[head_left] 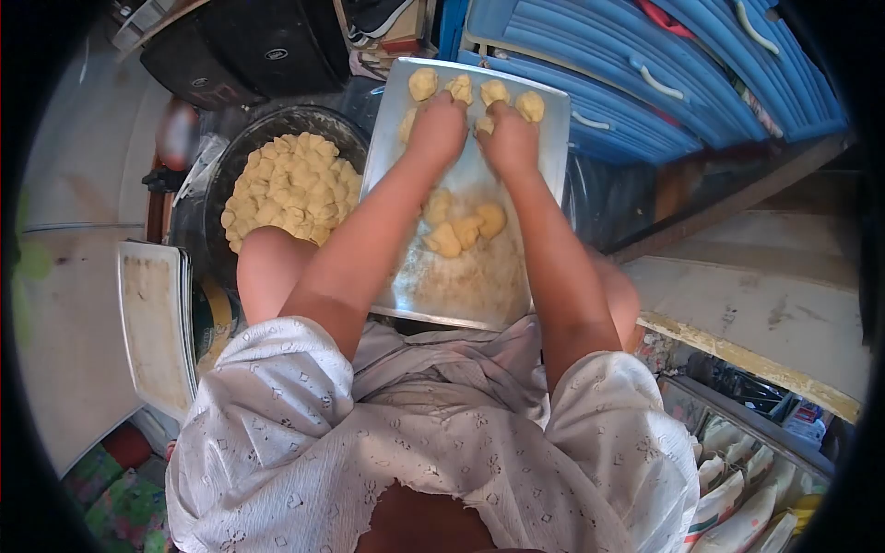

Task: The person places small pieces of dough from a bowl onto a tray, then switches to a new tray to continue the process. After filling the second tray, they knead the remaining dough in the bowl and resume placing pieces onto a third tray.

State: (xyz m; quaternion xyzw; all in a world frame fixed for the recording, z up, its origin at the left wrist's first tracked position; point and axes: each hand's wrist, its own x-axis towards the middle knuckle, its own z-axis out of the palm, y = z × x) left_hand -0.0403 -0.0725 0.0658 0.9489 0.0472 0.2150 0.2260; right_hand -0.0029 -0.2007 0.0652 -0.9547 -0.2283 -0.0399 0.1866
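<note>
A metal baking tray (pixel 470 290) rests across my lap, with pale yellow dough balls along its far end. My left hand (pixel 440 129) is closed at the far edge, its fingertips on a dough ball (pixel 459 88). Beside it, my right hand (pixel 513 143) pinches another dough ball (pixel 485 123), partly hidden by the fingers. Two more balls sit past the right hand, one of them at the corner (pixel 530 106). A further ball (pixel 423 84) lies at the far left corner. Nearer me, several loose dough lumps (pixel 445 241) sit mid-tray.
Left of the tray stands a black basin (pixel 214 194) heaped with dough pieces (pixel 295 189). Stacked trays (pixel 152 323) lean at the left. Blue plastic drawers (pixel 590 92) stand beyond the tray; a wooden shelf (pixel 747 304) is on the right. Black cases (pixel 267 55) stand at the back left.
</note>
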